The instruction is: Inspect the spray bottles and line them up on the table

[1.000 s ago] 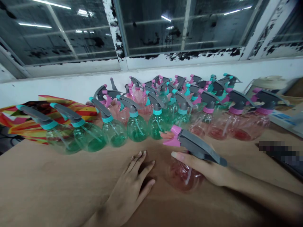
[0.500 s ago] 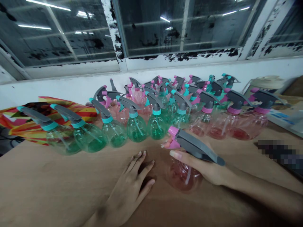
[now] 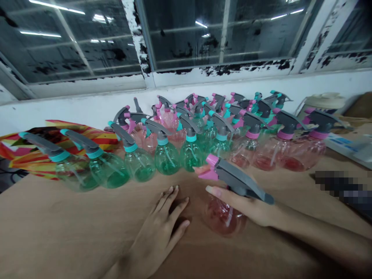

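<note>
A clear pink spray bottle [image 3: 223, 219] with a grey head and pink nozzle and trigger stands on the wooden table [image 3: 72, 228]. Around its neck, just under the spray head, my right hand [image 3: 247, 203] is closed, with the thumb toward me. Some of its fingers are hidden behind the bottle. To the left, my left hand [image 3: 162, 224] lies flat on the tabletop, fingers stretched out, holding nothing. Beyond both hands stands a front row of similar bottles, among them a green spray bottle [image 3: 167, 159] and another pink spray bottle [image 3: 290, 155].
More pink and green spray bottles [image 3: 200, 108] crowd together behind the front row, near the white wall [image 3: 87, 100]. A red and yellow patterned bag [image 3: 31, 162] lies at the left. A pale container [image 3: 322, 102] and a blurred dark object [image 3: 343, 190] are at the right.
The trigger of the held bottle now stands farther out from its head, and a finger of my right hand has shifted forward. My left hand keeps its place.
</note>
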Demonstrator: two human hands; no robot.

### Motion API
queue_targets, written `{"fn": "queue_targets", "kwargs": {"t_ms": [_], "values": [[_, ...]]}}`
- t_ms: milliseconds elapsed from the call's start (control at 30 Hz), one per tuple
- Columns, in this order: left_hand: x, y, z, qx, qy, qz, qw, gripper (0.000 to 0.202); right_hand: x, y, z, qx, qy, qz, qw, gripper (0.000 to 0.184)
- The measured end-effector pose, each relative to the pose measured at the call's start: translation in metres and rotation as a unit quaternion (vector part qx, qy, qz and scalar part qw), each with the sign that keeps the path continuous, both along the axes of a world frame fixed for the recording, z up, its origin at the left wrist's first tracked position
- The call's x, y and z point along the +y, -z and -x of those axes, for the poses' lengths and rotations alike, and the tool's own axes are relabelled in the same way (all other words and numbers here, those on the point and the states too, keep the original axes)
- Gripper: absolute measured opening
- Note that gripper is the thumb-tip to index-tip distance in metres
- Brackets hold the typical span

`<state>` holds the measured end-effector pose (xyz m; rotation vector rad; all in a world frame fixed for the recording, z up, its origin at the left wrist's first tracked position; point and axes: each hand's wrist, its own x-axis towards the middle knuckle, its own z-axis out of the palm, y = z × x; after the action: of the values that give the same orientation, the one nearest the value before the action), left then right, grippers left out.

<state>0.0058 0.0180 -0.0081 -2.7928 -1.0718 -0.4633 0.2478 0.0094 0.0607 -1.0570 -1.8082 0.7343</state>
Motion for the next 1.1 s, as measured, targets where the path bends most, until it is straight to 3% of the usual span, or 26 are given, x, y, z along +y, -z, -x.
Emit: {"fn": "queue_targets", "kwargs": {"t_ms": [267,500,667,967,1100], "values": [[-0.0005,-0.0002,-0.0007,-0.002,-0.003,0.002,1.0,0.038,-0.0003,-0.0021,0.0009,-0.012,0.024,-0.034,0.999,0.041],[0.0003,0.0006,-0.0005,-0.006,-0.004,0.006,1.0,0.038,0.0001,-0.0034,0.0002,-0.019,0.037,-0.033,0.999,0.023],[0.0008,0.0007,-0.0006,-0.007,-0.008,0.003,1.0,0.038,-0.001,-0.0042,-0.0002,0.01,0.002,0.002,1.0,0.016],[0.0013,0.001,-0.0014,-0.011,-0.015,0.012,1.0,0.038,0.0,-0.0051,0.0012,0.03,-0.006,-0.019,0.999,0.014],[0.0009,-0.0007,-0.0009,-0.012,-0.014,0.009,1.0,0.037,-0.0012,0.0009,-0.0021,0.016,-0.027,0.01,0.999,0.036]]}}
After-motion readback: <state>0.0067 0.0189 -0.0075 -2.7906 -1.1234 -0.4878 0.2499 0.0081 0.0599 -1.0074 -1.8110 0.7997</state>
